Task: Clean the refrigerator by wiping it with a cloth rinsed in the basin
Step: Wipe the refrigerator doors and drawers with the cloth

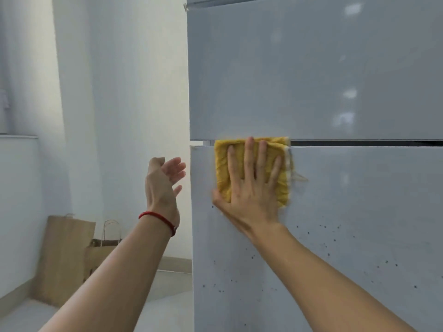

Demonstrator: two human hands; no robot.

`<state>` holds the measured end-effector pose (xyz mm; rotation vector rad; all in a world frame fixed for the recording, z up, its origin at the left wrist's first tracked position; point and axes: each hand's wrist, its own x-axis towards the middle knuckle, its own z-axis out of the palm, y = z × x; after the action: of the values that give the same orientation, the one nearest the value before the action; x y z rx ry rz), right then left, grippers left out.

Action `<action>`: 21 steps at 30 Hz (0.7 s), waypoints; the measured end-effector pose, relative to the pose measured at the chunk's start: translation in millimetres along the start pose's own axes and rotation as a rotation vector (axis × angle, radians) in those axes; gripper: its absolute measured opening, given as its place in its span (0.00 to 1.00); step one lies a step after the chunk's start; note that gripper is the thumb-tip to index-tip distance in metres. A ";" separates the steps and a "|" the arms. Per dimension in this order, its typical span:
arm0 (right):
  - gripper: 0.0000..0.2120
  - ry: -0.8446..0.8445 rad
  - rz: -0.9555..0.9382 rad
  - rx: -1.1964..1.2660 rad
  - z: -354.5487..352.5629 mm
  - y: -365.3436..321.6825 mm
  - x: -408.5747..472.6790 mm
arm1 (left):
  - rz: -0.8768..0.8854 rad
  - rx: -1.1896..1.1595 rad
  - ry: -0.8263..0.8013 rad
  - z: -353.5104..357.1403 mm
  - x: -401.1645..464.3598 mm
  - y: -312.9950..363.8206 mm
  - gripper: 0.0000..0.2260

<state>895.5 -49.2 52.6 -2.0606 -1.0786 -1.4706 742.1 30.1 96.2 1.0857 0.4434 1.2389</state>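
Your right hand (249,188) is pressing the yellow cloth (251,168) flat, fingers straight and spread, at the lower fridge door's (359,224) top-left corner, dark specks lying below and right, while your left hand (165,185) is hovering relaxed, holding nothing, beside the door edge.

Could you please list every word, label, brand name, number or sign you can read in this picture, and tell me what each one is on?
None: no readable text shows anywhere.
Refrigerator: both door fronts are plain, with no brand or label; the lower door carries only dark specks.
Yellow cloth under the right hand: no tag or print.
Paper bags on the floor: no print visible, and they are blurred.
Red bracelet by the left hand: no marking.
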 end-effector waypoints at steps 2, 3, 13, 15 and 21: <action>0.44 -0.005 -0.128 -0.021 10.2 -30.9 12.8 | -0.013 -0.102 0.031 -19.3 -16.8 -8.1 0.21; 0.44 -0.016 -0.192 -0.039 14.3 -36.9 16.9 | -0.028 -0.147 0.024 -25.2 -27.5 -12.8 0.21; 0.43 -0.001 -0.337 -0.188 -1.2 75.5 -26.2 | -0.204 -0.372 -0.108 -83.5 -69.8 -45.7 0.23; 0.42 0.009 -0.004 -0.150 -3.4 73.9 -42.2 | -0.214 -0.359 -0.114 -87.5 -69.2 -48.3 0.22; 0.39 -0.010 0.208 -0.031 18.5 -28.6 -30.4 | -0.292 -0.452 -0.159 -84.5 -73.1 -55.3 0.21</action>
<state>880.3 -29.5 14.3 -2.1303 -0.8216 -1.3829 681.7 2.2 -9.3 0.6960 0.1770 0.9264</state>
